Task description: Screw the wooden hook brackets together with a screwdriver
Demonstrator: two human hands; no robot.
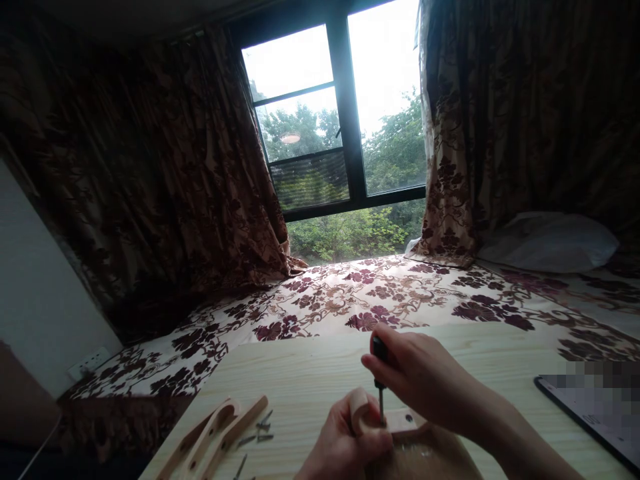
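Observation:
A black-handled screwdriver (381,357) stands nearly upright in the grip of my right hand (417,357). Its metal shaft points down at a pale wooden hook (400,421), which has a dark screw or hole in its flat part. My left hand (345,437) is closed around the curled end of that hook, steadying it against a brown wooden piece (430,457) underneath. The screwdriver's tip is partly hidden by my left fingers. To the left, more wooden hooks (213,427) with dark holes lie beside several loose screws (263,427).
All this rests on a light wooden tabletop (295,373). A dark flat device (585,413) lies at the right edge. Behind are a floral-covered surface (370,293), a window (355,133), patterned curtains (200,167) and a white bag-like bundle (550,241).

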